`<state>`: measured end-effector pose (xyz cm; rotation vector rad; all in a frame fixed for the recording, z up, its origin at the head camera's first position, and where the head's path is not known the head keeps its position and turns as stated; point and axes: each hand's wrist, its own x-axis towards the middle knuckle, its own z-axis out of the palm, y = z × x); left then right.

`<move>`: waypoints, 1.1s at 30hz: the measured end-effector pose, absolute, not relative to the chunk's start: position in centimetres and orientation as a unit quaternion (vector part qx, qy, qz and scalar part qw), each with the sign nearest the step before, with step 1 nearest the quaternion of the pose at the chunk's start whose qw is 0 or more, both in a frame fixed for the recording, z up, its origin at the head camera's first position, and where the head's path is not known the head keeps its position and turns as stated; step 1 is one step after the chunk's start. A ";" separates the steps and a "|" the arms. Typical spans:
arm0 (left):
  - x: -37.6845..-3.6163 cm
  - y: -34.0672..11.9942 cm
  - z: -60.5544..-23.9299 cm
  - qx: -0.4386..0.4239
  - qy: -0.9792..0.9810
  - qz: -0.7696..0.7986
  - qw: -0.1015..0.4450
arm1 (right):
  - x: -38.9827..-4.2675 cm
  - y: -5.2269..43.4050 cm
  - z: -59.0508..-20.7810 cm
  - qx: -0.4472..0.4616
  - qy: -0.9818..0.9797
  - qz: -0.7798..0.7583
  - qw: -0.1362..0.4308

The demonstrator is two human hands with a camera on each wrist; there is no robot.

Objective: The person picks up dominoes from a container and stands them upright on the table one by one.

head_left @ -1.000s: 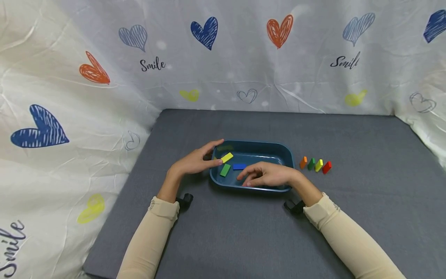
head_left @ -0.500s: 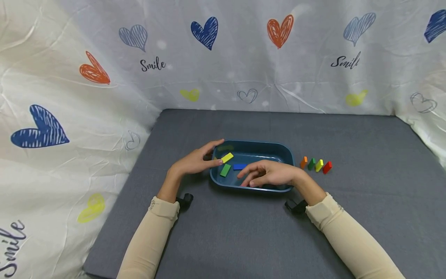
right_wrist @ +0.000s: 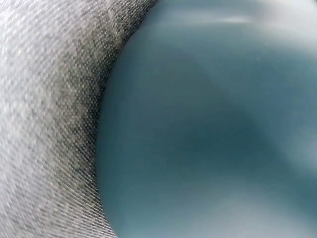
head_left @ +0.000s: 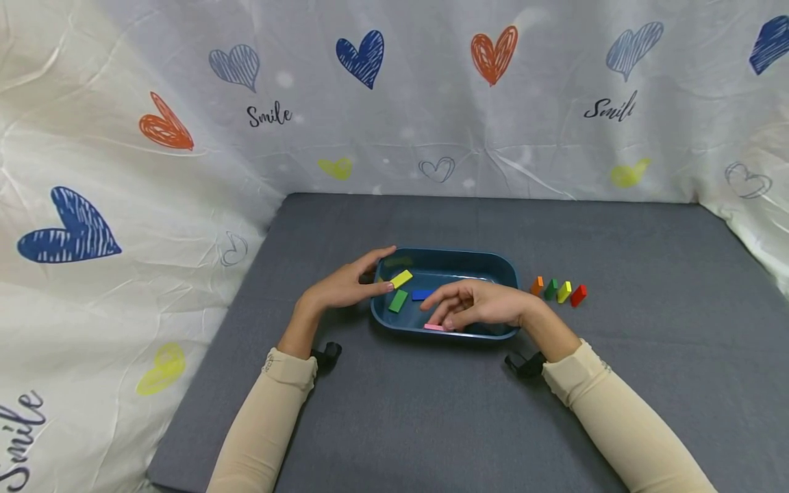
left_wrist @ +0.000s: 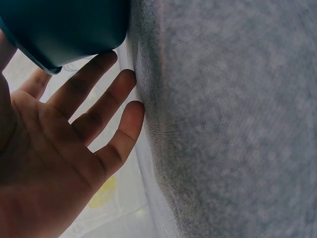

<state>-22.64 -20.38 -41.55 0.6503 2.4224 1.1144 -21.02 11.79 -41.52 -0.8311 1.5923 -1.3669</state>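
A dark blue tray [head_left: 505, 270] sits mid-mat; a yellow block [head_left: 401, 279], a green block [head_left: 398, 300] and a blue block [head_left: 422, 294] lie flat inside it. My left hand [head_left: 345, 284] rests against the tray's left end. In the left wrist view this left hand [left_wrist: 64, 134] has straight fingers beside the tray's corner [left_wrist: 64, 25]. My right hand [head_left: 474, 305] hovers over the tray's front wall, and its curled fingertips pinch a pink block [head_left: 434, 327]. In the right wrist view only the blurred tray wall [right_wrist: 208, 124] and mat show.
Right of the tray stands a short row of small blocks: orange [head_left: 537, 286], green [head_left: 551, 289], yellow [head_left: 564, 292], red [head_left: 578, 296]. The grey mat [head_left: 394, 411] is bordered by a heart-printed cloth backdrop [head_left: 431, 103] at the back and both sides.
My right hand has lifted from lying flat in the tray and curled its fingers; the pink block now shows under the fingertips. The left hand has not moved.
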 end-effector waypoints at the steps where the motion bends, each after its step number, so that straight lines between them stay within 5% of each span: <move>1: -22.6 -20.4 -41.6 0.232 0.865 0.398 0.197 | -21.0 11.8 -41.5 -0.332 0.636 -0.550 0.427; 21: -22.5 -20.3 -41.7 0.223 0.870 0.393 0.198 | -21.4 11.8 -41.6 -0.320 0.627 -0.549 0.450; 33: -22.5 -20.3 -41.5 0.228 0.870 0.391 0.194 | -21.6 12.7 -41.1 -0.392 0.648 -0.489 0.433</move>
